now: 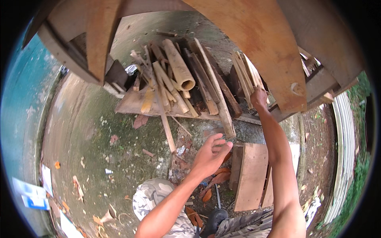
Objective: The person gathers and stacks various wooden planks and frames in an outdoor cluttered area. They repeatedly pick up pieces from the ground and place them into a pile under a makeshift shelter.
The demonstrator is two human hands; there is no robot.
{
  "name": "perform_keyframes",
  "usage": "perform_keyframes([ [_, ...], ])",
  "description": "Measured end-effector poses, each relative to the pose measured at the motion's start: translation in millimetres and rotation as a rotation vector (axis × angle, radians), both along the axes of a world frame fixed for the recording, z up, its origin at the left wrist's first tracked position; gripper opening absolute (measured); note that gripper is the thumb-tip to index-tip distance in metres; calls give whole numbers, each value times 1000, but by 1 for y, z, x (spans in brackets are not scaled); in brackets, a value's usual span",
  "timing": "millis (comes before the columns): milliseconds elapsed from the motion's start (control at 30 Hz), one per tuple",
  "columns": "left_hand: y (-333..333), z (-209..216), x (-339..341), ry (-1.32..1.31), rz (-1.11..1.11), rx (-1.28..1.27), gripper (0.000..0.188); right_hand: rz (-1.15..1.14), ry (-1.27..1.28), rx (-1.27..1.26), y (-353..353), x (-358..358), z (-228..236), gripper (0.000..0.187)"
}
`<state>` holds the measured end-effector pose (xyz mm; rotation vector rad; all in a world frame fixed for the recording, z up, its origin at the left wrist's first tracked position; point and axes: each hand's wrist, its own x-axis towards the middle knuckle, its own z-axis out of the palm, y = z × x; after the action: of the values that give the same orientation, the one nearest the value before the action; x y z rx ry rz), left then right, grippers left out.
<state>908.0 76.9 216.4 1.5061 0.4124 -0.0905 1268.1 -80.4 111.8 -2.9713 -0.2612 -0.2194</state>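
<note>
My left hand [212, 154] hovers over the ground in front of the wood pile, its fingers loosely bent and apart, with nothing in it. Just beyond its fingertips is the lower end of a long pale wooden strip [222, 109]. My right arm reaches forward under a big wooden board. At the end of it, my right hand [260, 98] is closed at the near ends of some wooden slats [243, 75]; its fingers are partly hidden. Left of these slats lie a hollow bamboo piece [178, 63], split sticks and dark planks, heaped on a low wooden shelf [129, 103].
Broad brown boards [258, 43] of a wooden frame arch over the pile. Flat plywood pieces [251, 174] lie by my right forearm. Dry leaves [220, 176] and scraps litter the mossy concrete. A teal wall [24, 103] stands at left, corrugated sheet [342, 146] at right.
</note>
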Motion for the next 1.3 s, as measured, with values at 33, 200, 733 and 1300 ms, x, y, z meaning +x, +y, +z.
perform_keyframes([
  [33, -1, 5, -2, -3, 15, 17, 70, 52, -57, 15, 6, -11, 2, 45],
  [200, 5, 49, -29, 90, 179, -67, 44, 474, 78, 422, 35, -99, 34, 28],
  [733, -99, 178, -337, 275, 1477, -94, 67, 253, 1428, 411, -116, -651, 286, 18],
  [1300, -378, 366, -675, 828, 2263, -314, 50, 880, 894, -627, -70, -529, 429, 10],
])
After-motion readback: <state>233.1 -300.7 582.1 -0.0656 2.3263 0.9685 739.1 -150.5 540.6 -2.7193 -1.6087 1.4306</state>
